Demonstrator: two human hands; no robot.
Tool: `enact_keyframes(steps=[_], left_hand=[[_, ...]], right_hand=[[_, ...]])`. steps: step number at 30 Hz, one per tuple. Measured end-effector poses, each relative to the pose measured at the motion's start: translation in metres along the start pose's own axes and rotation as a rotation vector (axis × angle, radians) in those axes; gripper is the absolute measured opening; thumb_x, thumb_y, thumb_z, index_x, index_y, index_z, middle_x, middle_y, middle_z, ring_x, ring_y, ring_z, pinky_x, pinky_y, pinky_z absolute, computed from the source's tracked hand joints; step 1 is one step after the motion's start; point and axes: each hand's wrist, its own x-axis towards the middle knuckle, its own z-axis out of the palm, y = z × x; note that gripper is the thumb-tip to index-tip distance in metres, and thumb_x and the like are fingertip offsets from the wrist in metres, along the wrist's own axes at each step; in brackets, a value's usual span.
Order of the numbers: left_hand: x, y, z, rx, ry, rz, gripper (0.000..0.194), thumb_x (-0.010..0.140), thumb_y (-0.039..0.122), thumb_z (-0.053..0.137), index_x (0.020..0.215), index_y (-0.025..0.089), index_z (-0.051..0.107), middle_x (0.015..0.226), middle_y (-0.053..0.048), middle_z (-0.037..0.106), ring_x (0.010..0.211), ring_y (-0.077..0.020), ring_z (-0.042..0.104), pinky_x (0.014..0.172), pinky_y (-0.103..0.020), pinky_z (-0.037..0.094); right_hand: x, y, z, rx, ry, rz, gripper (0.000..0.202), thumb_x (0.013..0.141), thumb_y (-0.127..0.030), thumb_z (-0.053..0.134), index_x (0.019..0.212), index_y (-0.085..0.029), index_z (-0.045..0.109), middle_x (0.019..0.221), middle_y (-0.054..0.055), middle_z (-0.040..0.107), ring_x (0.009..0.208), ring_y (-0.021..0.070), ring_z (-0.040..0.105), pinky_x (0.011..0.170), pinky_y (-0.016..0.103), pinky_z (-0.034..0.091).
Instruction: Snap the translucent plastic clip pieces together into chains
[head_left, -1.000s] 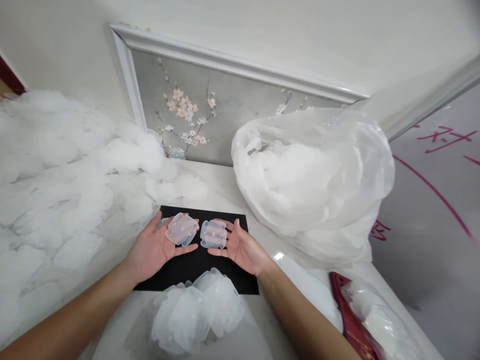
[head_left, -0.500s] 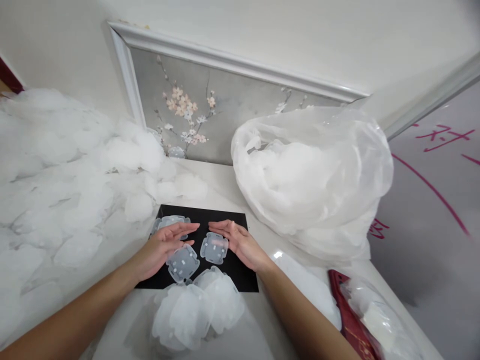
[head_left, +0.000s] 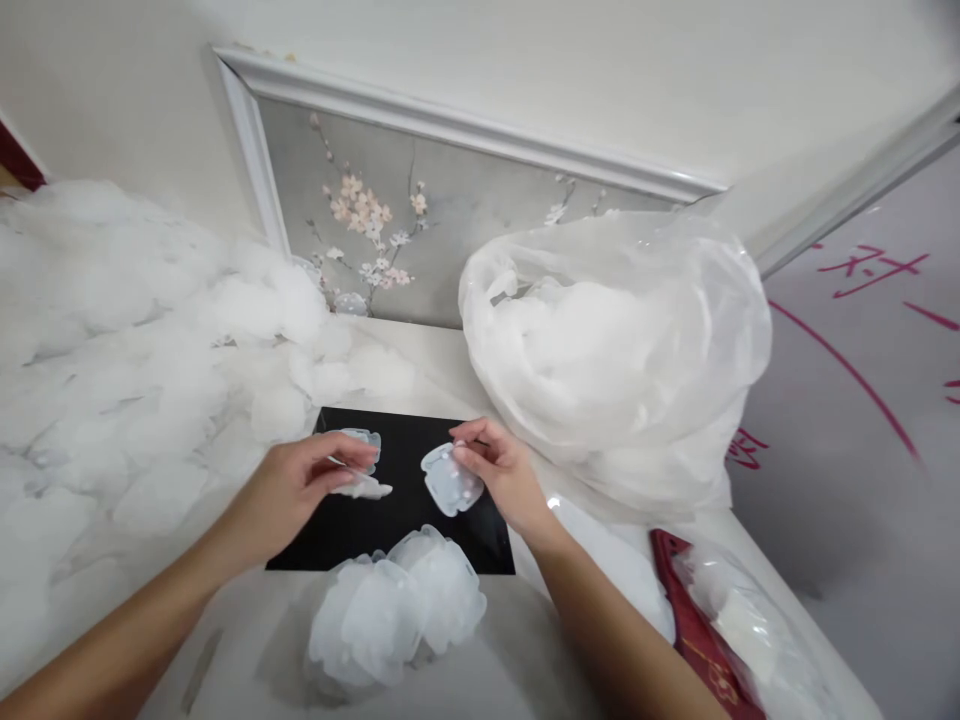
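Between the thumb and fingers of my left hand is a translucent plastic piece, tilted nearly edge-on above the black mat. My right hand pinches a second translucent plastic piece, roughly square with rounded, notched edges and small white spots, over the mat's right half. Another such plastic piece lies at the mat's far left, partly hidden behind my left fingers. Close to me, a pile of the same pieces overlaps the near edge of the mat.
Loose white translucent pieces form a big heap on the left. A clear plastic bag full of similar pieces stands at the back right. To the right lie a red phone-like item and a small clear bag. A framed floral panel is behind.
Both hands have closed on the two pieces that lay on the mat and lifted them. The left piece has tipped edge-on; the right one has shifted slightly right.
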Motion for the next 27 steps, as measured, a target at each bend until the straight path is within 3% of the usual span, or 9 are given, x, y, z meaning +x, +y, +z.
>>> enact_keyframes(steps=[3, 5, 7, 11, 22, 27], left_hand=[[-0.009, 0.013, -0.005, -0.209, -0.034, -0.062, 0.021, 0.071, 0.019, 0.078, 0.092, 0.024, 0.075, 0.089, -0.006, 0.075, 0.087, -0.0278, 0.068, 0.085, -0.042, 0.053], [-0.013, 0.012, 0.001, -0.239, -0.142, -0.124, 0.022, 0.069, 0.018, 0.079, 0.090, 0.022, 0.074, 0.088, -0.007, 0.075, 0.085, -0.0263, 0.068, 0.082, -0.042, 0.053], [-0.016, 0.005, 0.012, -0.194, -0.228, -0.180, 0.020, 0.068, 0.019, 0.078, 0.087, 0.020, 0.073, 0.087, -0.007, 0.074, 0.085, -0.0254, 0.068, 0.082, -0.041, 0.053], [-0.021, -0.007, 0.029, -0.121, -0.215, -0.206, 0.017, 0.070, 0.020, 0.074, 0.086, 0.019, 0.071, 0.089, -0.006, 0.073, 0.088, -0.0239, 0.067, 0.084, -0.039, 0.052], [-0.024, -0.008, 0.029, -0.131, -0.264, -0.158, 0.016, 0.075, 0.026, 0.073, 0.090, 0.020, 0.070, 0.094, -0.007, 0.072, 0.093, -0.0248, 0.066, 0.090, -0.042, 0.050], [-0.039, -0.013, 0.032, 0.009, -0.264, -0.188, 0.044, 0.075, 0.035, 0.073, 0.117, 0.026, 0.065, 0.128, -0.010, 0.062, 0.125, -0.0336, 0.052, 0.107, -0.049, 0.036]], right_hand=[[-0.007, -0.013, -0.003, 0.099, -0.264, 0.120, 0.027, 0.075, -0.038, 0.075, 0.096, -0.023, 0.065, 0.082, -0.001, 0.062, 0.067, 0.0127, 0.057, 0.059, 0.025, 0.045], [-0.012, -0.017, 0.000, 0.017, -0.461, 0.189, 0.027, 0.076, -0.037, 0.075, 0.097, -0.022, 0.067, 0.083, 0.000, 0.066, 0.071, 0.0139, 0.061, 0.063, 0.027, 0.047], [-0.016, -0.016, 0.005, -0.112, -0.540, 0.194, 0.025, 0.078, -0.037, 0.073, 0.097, -0.022, 0.068, 0.085, 0.001, 0.069, 0.078, 0.0164, 0.064, 0.072, 0.031, 0.049], [-0.015, -0.012, 0.013, -0.201, -0.532, 0.147, 0.024, 0.084, -0.039, 0.065, 0.100, -0.022, 0.067, 0.089, 0.004, 0.074, 0.083, 0.0193, 0.067, 0.076, 0.034, 0.050], [-0.021, -0.020, 0.008, -0.267, -0.550, 0.100, 0.024, 0.092, -0.038, 0.053, 0.105, -0.022, 0.064, 0.100, 0.006, 0.075, 0.093, 0.0205, 0.068, 0.080, 0.035, 0.050], [-0.028, -0.015, 0.003, -0.377, -0.522, 0.100, 0.030, 0.083, -0.040, 0.066, 0.110, -0.025, 0.065, 0.115, 0.006, 0.068, 0.106, 0.0247, 0.063, 0.090, 0.041, 0.049]])
